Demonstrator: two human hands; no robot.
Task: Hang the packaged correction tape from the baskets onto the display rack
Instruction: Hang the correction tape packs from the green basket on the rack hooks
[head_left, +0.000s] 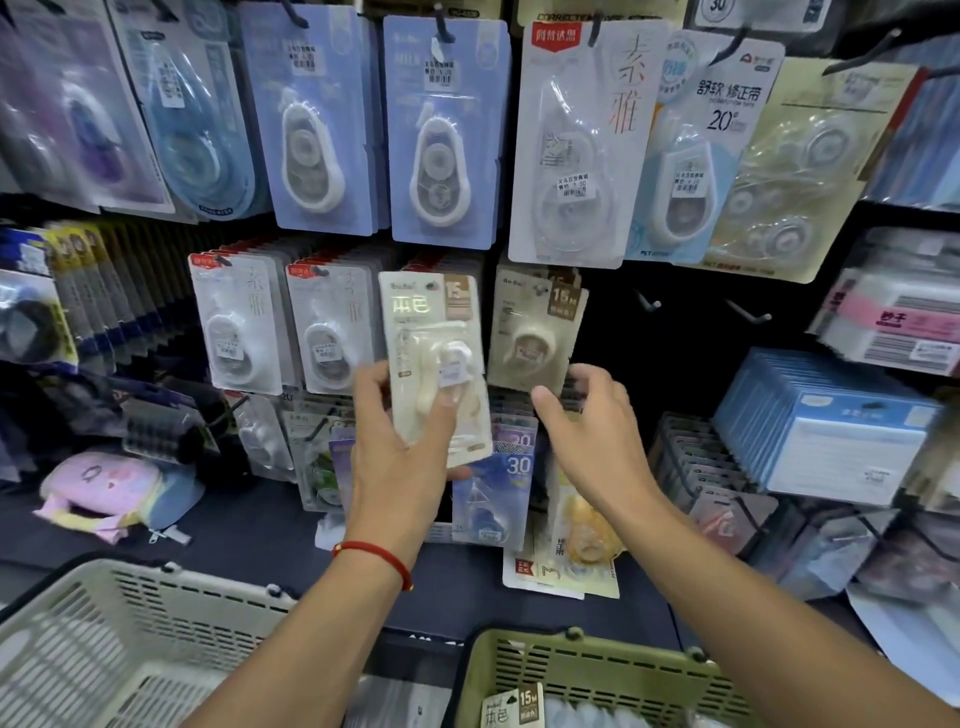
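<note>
"15" on held correction tape pack (434, 364)

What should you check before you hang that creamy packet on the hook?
1. Cream-coloured blister pack of correction tape held firmly by the left hand: ok, thumb in front, fingers behind.
2. Pack upright, hang hole at top: ok.
3. Hole lined up on a hook: cannot tell, the pack hides the hook.
4. Right hand free to help: ok, it is open and holding nothing, beside the beige hanging pack.
5. Spare hooks nearby: ok, bare metal hooks stick out at the right.
6. More stock left: ok, a matching pack lies in the green plastic basket.
</note>
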